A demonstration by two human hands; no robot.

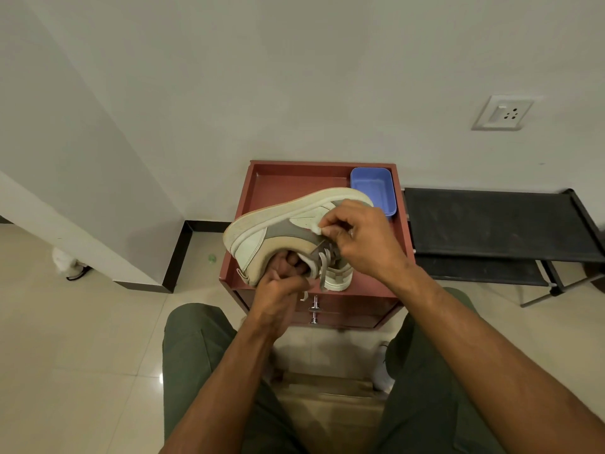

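Note:
A white, grey and beige sneaker [281, 224] is held on its side above a reddish-brown cabinet [262, 185], its sole facing away from me. My left hand [281, 283] grips the shoe at its opening, fingers curled inside the collar. My right hand [357, 237] pinches a small white piece against the laces [322, 257] near the tongue. Loose grey lace ends hang down between my hands. A second white shoe part [339, 278] lies beneath on the cabinet top.
A blue plastic tub [373, 188] sits in the cabinet's back right corner. A black folding rack [491, 224] stands to the right. A wall socket [502, 113] is above it. My knees in green trousers flank a brown stool below. Tiled floor spreads left.

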